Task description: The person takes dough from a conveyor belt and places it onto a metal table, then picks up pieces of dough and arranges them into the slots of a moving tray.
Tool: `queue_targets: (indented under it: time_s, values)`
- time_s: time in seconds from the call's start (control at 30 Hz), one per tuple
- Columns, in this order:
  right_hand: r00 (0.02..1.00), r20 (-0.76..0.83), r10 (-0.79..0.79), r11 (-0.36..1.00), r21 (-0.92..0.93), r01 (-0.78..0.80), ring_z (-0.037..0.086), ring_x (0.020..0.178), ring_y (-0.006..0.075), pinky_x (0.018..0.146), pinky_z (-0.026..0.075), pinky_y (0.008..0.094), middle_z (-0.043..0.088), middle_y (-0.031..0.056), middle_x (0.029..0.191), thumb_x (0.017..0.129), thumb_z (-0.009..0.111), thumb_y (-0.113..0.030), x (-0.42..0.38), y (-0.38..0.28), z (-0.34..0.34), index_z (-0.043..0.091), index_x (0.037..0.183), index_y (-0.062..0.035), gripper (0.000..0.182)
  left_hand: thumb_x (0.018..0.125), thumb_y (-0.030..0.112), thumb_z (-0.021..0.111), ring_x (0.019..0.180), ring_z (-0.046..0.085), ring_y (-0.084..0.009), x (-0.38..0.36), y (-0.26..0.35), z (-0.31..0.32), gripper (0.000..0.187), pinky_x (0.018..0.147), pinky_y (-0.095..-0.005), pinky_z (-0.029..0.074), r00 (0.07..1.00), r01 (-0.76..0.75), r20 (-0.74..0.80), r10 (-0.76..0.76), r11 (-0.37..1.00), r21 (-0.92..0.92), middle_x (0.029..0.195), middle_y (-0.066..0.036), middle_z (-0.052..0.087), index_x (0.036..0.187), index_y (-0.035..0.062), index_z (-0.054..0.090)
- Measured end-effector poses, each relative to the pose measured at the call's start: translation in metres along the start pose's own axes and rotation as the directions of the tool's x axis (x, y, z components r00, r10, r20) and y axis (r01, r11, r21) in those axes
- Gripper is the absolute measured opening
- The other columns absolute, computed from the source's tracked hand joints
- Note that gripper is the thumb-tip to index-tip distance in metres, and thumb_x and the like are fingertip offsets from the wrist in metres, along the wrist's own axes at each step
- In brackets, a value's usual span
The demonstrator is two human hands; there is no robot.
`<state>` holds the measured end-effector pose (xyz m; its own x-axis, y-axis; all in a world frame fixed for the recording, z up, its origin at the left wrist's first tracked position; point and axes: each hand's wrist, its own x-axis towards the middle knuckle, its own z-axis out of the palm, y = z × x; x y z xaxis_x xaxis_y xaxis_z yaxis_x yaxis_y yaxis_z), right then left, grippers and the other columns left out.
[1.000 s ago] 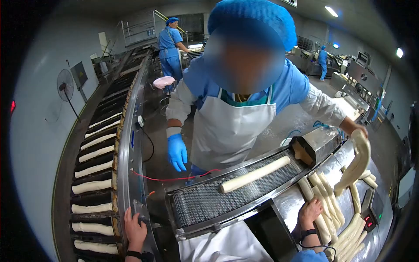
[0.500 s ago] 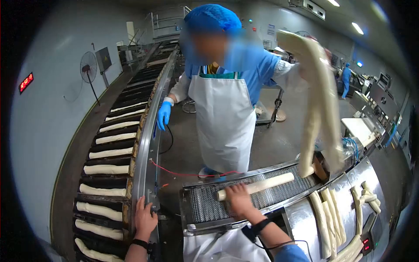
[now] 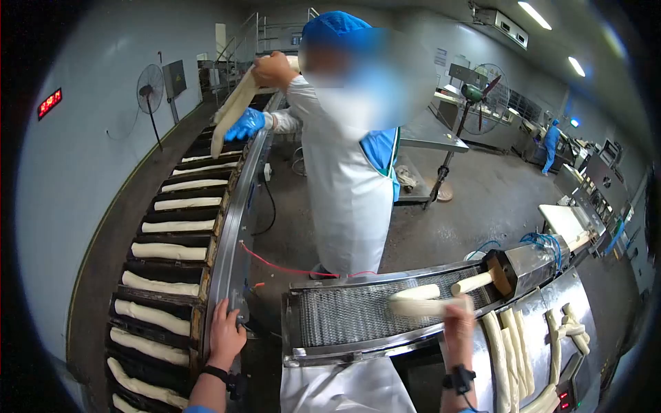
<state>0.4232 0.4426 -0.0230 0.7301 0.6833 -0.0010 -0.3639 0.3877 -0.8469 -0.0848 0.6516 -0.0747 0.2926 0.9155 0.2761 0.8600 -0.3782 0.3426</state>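
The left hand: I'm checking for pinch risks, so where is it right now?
In the head view, the left hand is at lower left, on the metal side rail, between the dough trays and the mesh conveyor.

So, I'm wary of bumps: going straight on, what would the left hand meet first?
The left hand points along the metal rail, likely meeting the co-worker's blue glove first, though depth is unclear.

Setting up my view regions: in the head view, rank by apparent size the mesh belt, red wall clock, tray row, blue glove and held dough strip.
1. Tray row
2. Mesh belt
3. Blue glove and held dough strip: too close to rank; the strip is blurred
4. Red wall clock
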Motion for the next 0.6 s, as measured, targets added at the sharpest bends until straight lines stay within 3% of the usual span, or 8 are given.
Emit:
queue_targets:
  time_s: [0.13, 0.17, 0.23, 0.3, 0.33, 0.4, 0.5, 0.6]
  values:
    - [0.817, -0.471, -0.334, 0.939, -0.237, 0.248, 0.061, 0.088, 0.0199, 0.086, 0.049, 0.0389, 0.064, 0.0061, 0.093, 0.079, 0.068, -0.019, -0.052, -0.033, -0.243, 0.066, 0.1, -0.004, 0.026, 0.077, 0.005, 0.067, 0.141, 0.036, -0.0384, 0.0, 0.002, -0.004, 0.039, 0.116, -0.0451, 0.034, 1.0, -0.001, 0.028, 0.001, 1.0, 0.001, 0.148, -0.024, 0.042, 0.115, -0.0031, 0.066]
    - [0.777, -0.337, -0.531, 0.723, -0.659, 0.209, 0.063, 0.098, 0.0205, 0.087, 0.049, 0.0367, 0.069, 0.009, 0.103, 0.096, 0.059, -0.03, -0.097, -0.038, -0.278, 0.064, 0.112, -0.0047, 0.03, 0.077, 0.005, 0.067, 0.141, 0.036, -0.0384, 0.001, 0.003, -0.005, 0.039, 0.116, -0.0451, 0.034, 1.0, 0.004, 0.031, -0.004, 1.0, -0.001, 0.148, -0.024, 0.042, 0.115, -0.0031, 0.066]
    - [0.448, -0.699, -0.557, 0.686, -0.691, -0.226, 0.063, 0.092, 0.0255, 0.089, 0.049, 0.045, 0.064, 0.0148, 0.098, 0.086, 0.06, -0.013, -0.134, -0.061, -0.314, 0.059, 0.115, 0.0023, 0.032, 0.078, 0.006, 0.066, 0.141, 0.036, -0.038, 0.001, 0.004, -0.006, 0.04, 0.116, -0.0447, 0.033, 0.999, 0.0, 0.034, 0.0, 1.0, -0.001, 0.149, -0.023, 0.041, 0.116, -0.0027, 0.066]
    - [0.484, -0.631, -0.607, 0.271, -0.737, -0.62, 0.062, 0.102, 0.034, 0.094, 0.046, 0.0517, 0.062, 0.0224, 0.11, 0.085, 0.053, -0.005, -0.177, -0.083, -0.272, 0.055, 0.129, -0.0009, 0.044, 0.078, 0.007, 0.066, 0.141, 0.035, -0.0378, 0.002, 0.005, -0.005, 0.04, 0.117, -0.0442, 0.033, 0.999, 0.02, 0.045, -0.02, 1.0, 0.006, 0.15, -0.022, 0.04, 0.117, -0.0025, 0.065]
    - [0.486, -0.63, -0.605, 0.267, -0.736, -0.622, 0.062, 0.102, 0.034, 0.094, 0.046, 0.0517, 0.062, 0.0224, 0.11, 0.085, 0.053, -0.005, -0.193, -0.088, -0.227, 0.055, 0.129, -0.0009, 0.044, 0.078, 0.007, 0.065, 0.141, 0.035, -0.0377, 0.002, 0.005, -0.005, 0.04, 0.117, -0.0441, 0.034, 0.999, 0.016, 0.036, -0.016, 1.0, 0.004, 0.15, -0.022, 0.04, 0.117, -0.0024, 0.065]
    - [0.745, -0.056, -0.665, -0.521, -0.68, -0.516, 0.061, 0.098, 0.0351, 0.087, 0.049, 0.0454, 0.067, 0.0175, 0.098, 0.091, 0.064, -0.026, -0.205, -0.095, -0.151, 0.067, 0.108, -0.0006, 0.03, 0.077, 0.006, 0.065, 0.142, 0.035, -0.0377, -0.001, 0.006, -0.005, 0.04, 0.117, -0.0439, 0.034, 0.999, 0.009, 0.031, -0.009, 1.0, 0.003, 0.15, -0.022, 0.04, 0.117, -0.0024, 0.066]
    - [0.848, 0.052, -0.527, -0.483, -0.84, -0.249, 0.054, 0.119, 0.0402, 0.106, 0.037, 0.0573, 0.056, 0.0248, 0.128, 0.083, 0.052, -0.003, -0.177, -0.054, -0.233, 0.053, 0.135, -0.0064, 0.052, 0.076, 0.006, 0.065, 0.141, 0.035, -0.0371, 0.0, 0.006, -0.006, 0.041, 0.116, -0.0437, 0.034, 0.999, 0.017, 0.04, -0.018, 1.0, 0.022, 0.15, -0.022, 0.04, 0.116, -0.0023, 0.066]
    - [0.927, -0.112, -0.358, -0.502, -0.814, -0.292, 0.03, 0.145, 0.0412, 0.12, 0.017, 0.058, 0.04, 0.0201, 0.151, 0.086, 0.053, -0.01, -0.145, -0.041, -0.175, 0.046, 0.145, -0.013, 0.06, 0.076, 0.005, 0.065, 0.142, 0.036, -0.0366, 0.0, 0.006, -0.007, 0.041, 0.116, -0.0437, 0.034, 1.0, -0.006, 0.029, 0.006, 1.0, 0.012, 0.15, -0.022, 0.04, 0.116, -0.0024, 0.066]
